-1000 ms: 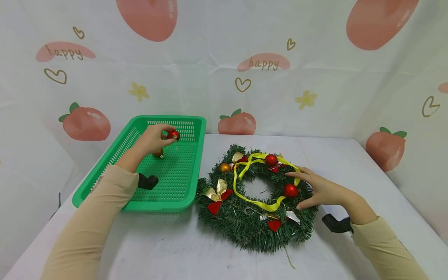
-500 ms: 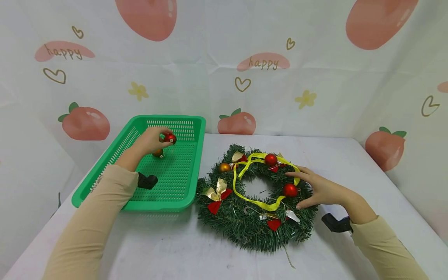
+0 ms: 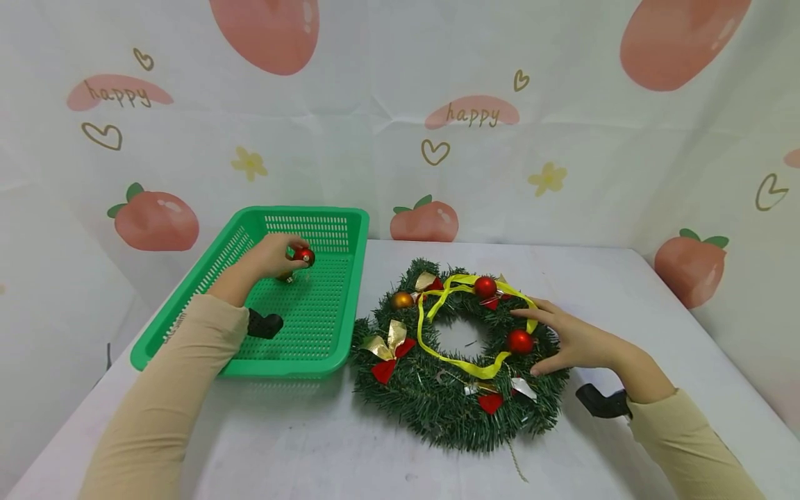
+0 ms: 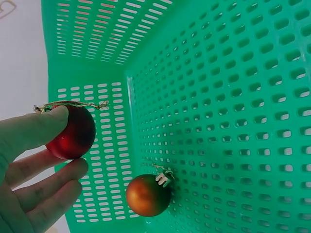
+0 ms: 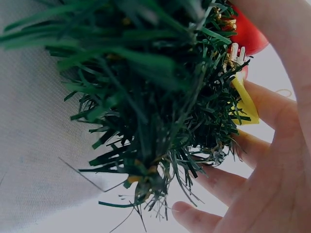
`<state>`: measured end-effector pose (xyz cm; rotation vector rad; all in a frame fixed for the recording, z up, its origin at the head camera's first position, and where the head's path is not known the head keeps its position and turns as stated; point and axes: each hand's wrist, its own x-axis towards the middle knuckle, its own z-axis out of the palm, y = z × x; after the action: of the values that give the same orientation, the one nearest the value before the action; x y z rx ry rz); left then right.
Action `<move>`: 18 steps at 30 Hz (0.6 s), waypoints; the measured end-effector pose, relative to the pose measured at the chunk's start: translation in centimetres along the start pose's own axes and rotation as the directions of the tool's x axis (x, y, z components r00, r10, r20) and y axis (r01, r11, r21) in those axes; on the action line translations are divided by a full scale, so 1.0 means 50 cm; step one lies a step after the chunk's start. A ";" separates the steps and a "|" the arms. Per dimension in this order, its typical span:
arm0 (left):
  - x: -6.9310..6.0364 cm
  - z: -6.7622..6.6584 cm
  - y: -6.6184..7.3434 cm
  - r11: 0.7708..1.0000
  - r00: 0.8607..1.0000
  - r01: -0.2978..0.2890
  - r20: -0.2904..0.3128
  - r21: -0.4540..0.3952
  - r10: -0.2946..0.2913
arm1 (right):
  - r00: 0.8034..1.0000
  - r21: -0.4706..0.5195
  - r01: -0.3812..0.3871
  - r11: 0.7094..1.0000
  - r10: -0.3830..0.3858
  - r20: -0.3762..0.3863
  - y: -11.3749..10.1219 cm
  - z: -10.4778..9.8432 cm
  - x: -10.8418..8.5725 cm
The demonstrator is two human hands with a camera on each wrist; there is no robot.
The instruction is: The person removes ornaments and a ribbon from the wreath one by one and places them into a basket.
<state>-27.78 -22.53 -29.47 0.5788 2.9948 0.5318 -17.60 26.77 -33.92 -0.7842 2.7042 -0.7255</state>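
My left hand (image 3: 270, 255) pinches a red bauble (image 3: 305, 257) between thumb and fingers, inside the green plastic basket (image 3: 345, 312). In the left wrist view a thin gold cord lies across the top of this red bauble (image 4: 80, 133). An orange bauble (image 4: 148, 195) rests on the basket's bottom, apart from the hand; the head view shows only a bit of it. My right hand (image 3: 578, 340) is at the right side of the green tinsel wreath (image 3: 437, 403), fingers spread around its edge. Seen from the right wrist, the fingers reach behind the wreath's strands (image 5: 170, 107).
On the wreath sit a yellow ribbon (image 3: 465, 364), red baubles (image 3: 520, 342), a gold bauble (image 3: 402, 300) and a gold-and-red bow (image 3: 389, 351). Everything stands on a white-covered table (image 3: 300, 444). A printed cloth (image 3: 375, 83) hangs behind.
My left hand has lowered the red bauble a little deeper into the basket, drifting slightly left. The right hand and the wreath have stayed in place.
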 end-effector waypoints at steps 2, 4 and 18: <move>0.000 0.001 0.000 1.000 1.000 0.006 0.010 -0.003 -0.006 | 1.000 0.003 0.003 1.000 -0.003 -0.001 0.001 0.001 -0.001; 0.000 0.001 0.000 1.000 1.000 0.009 0.019 -0.004 -0.009 | 1.000 0.003 0.008 1.000 -0.008 -0.003 0.001 0.001 -0.001; 0.001 -0.001 0.002 0.996 0.995 0.087 0.043 -0.023 -0.086 | 1.000 0.008 0.019 1.000 -0.019 -0.009 0.003 0.002 -0.001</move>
<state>-27.79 -22.46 -29.40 0.4508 2.9527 0.5431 -17.58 26.89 -34.08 -0.8078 2.7033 -0.7461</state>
